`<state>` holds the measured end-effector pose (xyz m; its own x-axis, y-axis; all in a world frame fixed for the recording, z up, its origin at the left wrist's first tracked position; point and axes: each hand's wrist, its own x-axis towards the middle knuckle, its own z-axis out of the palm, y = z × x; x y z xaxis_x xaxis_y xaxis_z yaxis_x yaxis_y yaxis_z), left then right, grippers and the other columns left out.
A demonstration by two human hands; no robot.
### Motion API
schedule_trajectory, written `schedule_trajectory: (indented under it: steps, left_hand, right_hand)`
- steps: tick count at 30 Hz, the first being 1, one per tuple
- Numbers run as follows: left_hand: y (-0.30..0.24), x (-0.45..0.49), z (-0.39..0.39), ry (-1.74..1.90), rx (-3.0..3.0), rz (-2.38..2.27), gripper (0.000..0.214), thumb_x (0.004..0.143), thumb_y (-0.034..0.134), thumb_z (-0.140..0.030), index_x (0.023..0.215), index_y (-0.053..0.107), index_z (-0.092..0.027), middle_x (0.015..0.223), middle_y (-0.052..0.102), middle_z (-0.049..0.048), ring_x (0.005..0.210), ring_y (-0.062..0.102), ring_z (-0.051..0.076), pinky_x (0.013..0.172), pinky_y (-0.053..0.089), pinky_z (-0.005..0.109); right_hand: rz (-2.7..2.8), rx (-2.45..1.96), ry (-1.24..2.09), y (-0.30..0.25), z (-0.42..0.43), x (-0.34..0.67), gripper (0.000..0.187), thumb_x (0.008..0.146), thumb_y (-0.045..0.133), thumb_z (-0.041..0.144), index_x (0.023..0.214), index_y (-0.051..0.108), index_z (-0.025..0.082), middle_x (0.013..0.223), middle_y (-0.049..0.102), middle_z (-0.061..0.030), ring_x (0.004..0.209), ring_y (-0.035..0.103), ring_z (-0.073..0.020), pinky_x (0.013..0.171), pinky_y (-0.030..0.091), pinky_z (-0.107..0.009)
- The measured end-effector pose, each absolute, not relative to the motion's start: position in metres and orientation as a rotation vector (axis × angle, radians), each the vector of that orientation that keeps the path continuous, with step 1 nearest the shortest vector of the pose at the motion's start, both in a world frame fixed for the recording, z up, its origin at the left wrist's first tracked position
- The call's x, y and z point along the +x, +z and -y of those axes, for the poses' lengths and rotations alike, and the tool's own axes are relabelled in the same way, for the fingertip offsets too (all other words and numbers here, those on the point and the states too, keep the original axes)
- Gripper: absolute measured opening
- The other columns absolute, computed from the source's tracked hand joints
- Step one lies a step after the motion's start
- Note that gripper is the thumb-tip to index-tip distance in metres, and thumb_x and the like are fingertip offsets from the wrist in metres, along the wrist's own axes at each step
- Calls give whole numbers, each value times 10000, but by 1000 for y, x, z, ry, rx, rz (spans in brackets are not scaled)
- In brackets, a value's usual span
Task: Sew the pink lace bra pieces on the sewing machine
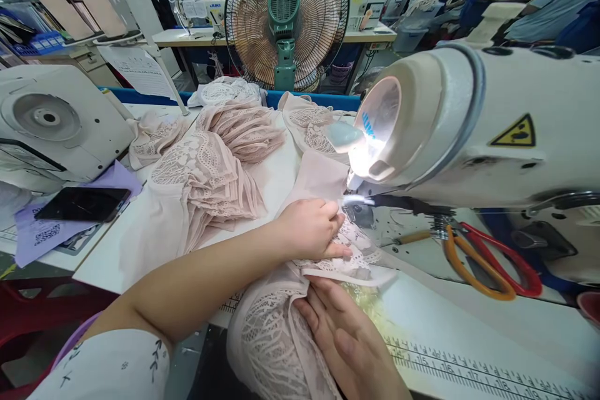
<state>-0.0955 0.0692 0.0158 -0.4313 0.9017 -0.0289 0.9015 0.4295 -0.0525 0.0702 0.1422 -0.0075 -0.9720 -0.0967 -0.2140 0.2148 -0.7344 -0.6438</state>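
Note:
A pale pink lace bra [274,337] runs from the near edge of the table up to the needle area of a white sewing machine [469,112]. My left hand [309,230] has its fingers curled and pressed on the fabric just left of the lit needle. Lower down, my right hand [349,337] grips the bra's edge, with its fingertips partly hidden beneath the cloth. White-pink lace [354,244] shows between the hands and the machine. The needle and presser foot are mostly lost in glare.
Stacked pink lace pieces [206,181] lie left of my left arm. Orange-handled scissors [473,262] and red-handled scissors [510,256] lie under the machine arm. A phone [84,204] rests on purple paper at left. A large fan [285,19] stands behind the table.

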Motion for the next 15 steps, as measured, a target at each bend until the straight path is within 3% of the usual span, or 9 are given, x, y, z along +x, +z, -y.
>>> schedule_trajectory:
  steps: [6, 10, 13, 15]
  left_hand:
    - [17, -104, -63, 103, -1668, 2661, 727, 832, 472, -662, 1294, 516, -102, 1071, 578, 136, 980, 543, 260, 746, 450, 335]
    - [28, -111, -57, 118, -1721, 2773, 536, 869, 537, -511, 1328, 504, -235, 1162, 571, 119, 1041, 541, 257, 780, 446, 314]
    - [40, -108, -55, 117, -1840, 2783, 353, 906, 515, -308, 1252, 568, -349, 1273, 552, 68, 1127, 521, 258, 872, 433, 367]
    - [44, -101, -56, 117, -2012, 2684, 347, 872, 529, -209, 1181, 622, -336, 1342, 526, 29, 1214, 470, 253, 957, 398, 415]
  right_hand:
    - [-1065, 198, -2793, -22, -137, 62, 420, 776, 744, 388, 1172, 632, 307, 1381, 505, -7, 1338, 369, -208, 1079, 389, -365]
    - [-1183, 52, -2700, -27, -136, 59, 453, 853, 656, 410, 1276, 550, 290, 1458, 405, -42, 1359, 325, -227, 1121, 311, -431]
    - [-1573, -67, -2345, -15, -151, 65, 521, 889, 603, 413, 1368, 461, 264, 1457, 401, -88, 1325, 386, -252, 1094, 349, -454]
    - [-2078, -280, -1958, -1, -173, 69, 402, 914, 561, 358, 1306, 533, 276, 1323, 556, -84, 1188, 545, -242, 993, 474, -401]
